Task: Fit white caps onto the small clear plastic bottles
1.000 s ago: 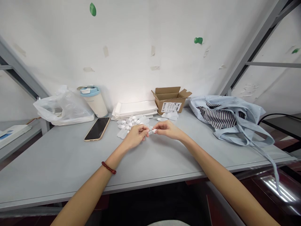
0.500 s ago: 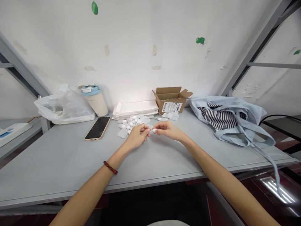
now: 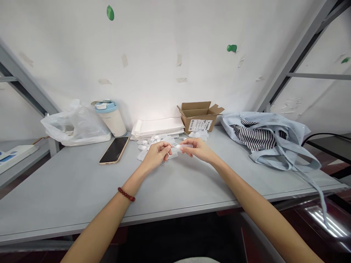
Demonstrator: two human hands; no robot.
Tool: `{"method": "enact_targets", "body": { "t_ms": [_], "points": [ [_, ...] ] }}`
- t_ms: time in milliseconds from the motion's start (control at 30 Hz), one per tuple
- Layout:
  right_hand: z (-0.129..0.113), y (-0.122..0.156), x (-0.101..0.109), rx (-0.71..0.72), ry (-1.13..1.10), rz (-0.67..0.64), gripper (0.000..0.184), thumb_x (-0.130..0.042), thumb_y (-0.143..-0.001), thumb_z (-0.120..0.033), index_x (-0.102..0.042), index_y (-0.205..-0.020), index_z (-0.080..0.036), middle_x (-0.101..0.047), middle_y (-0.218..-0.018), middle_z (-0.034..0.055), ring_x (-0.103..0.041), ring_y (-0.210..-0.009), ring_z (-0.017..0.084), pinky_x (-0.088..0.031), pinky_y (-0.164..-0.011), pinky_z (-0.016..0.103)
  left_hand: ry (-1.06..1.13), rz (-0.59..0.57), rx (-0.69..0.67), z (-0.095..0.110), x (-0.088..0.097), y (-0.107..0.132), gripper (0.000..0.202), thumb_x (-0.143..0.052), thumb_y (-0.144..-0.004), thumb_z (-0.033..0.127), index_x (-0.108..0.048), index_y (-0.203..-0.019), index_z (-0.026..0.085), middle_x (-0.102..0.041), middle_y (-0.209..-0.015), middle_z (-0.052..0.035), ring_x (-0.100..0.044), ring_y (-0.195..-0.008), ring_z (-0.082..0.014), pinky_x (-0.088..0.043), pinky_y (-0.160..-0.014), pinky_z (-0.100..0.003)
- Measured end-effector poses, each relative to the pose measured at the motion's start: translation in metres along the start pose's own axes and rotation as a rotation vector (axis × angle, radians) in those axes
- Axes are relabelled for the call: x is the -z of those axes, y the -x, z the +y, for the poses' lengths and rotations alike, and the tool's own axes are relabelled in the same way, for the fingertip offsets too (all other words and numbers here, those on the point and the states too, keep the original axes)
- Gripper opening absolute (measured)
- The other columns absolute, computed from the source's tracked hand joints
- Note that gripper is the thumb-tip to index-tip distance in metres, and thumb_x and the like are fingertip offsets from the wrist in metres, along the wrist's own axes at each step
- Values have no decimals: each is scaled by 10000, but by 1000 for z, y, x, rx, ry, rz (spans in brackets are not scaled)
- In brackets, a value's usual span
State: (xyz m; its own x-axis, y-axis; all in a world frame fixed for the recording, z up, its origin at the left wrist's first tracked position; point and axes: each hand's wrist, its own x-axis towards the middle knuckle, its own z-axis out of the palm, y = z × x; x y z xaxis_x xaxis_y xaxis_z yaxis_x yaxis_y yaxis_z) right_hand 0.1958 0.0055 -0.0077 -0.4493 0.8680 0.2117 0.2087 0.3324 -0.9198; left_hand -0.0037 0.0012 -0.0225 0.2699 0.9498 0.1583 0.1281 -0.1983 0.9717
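My left hand [image 3: 157, 154] is closed in a pinch at the near side of a loose heap of small white and translucent plastic pieces [image 3: 144, 147]. At its fingertips shows a flat translucent plastic piece [image 3: 173, 153], with a thin pale loop below the fingers. Just to the right, my right hand [image 3: 199, 149] pinches a small white plastic piece [image 3: 178, 146], whose narrow end points toward my left fingertips. A narrow gap separates the two hands. What exactly these pieces are is too small to tell, and my fingers hide part of them.
Behind the heap lie a stack of white envelopes [image 3: 157, 126] and an open cardboard box [image 3: 197, 118], with more translucent pieces [image 3: 199, 135] before it. A phone [image 3: 113, 150], a cup [image 3: 112, 120] and a plastic bag [image 3: 74, 126] are left; a cloth bag [image 3: 293, 128] is right.
My left hand has shifted slightly left, and the gap between my fingertips has widened. More of the white piece now shows in my right hand.
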Motion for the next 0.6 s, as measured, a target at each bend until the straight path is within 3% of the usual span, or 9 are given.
{"method": "enact_targets", "body": {
  "t_ms": [367,600],
  "points": [
    [-3,0,0,12,60,56,254,-622,-746,-360,-679,-861,-141,-605,-671,6,-483,-530,86,-391,-489,220,-55,-13,10,-1,2,2,271,-585,-754,400,-587,-837,142,-577,-665,-1,-454,-466,-73,-369,-464,-222],
    [1,-1,-4,30,42,60,239,-621,-742,-355,-670,-827,-137,-597,-660,4,-469,-502,80,-373,-481,223,-114,1,-1,5,-1,3,253,-575,-746,392,-566,-718,141,-547,-588,7,-445,-451,-76,-372,-459,-220]
  ]
}}
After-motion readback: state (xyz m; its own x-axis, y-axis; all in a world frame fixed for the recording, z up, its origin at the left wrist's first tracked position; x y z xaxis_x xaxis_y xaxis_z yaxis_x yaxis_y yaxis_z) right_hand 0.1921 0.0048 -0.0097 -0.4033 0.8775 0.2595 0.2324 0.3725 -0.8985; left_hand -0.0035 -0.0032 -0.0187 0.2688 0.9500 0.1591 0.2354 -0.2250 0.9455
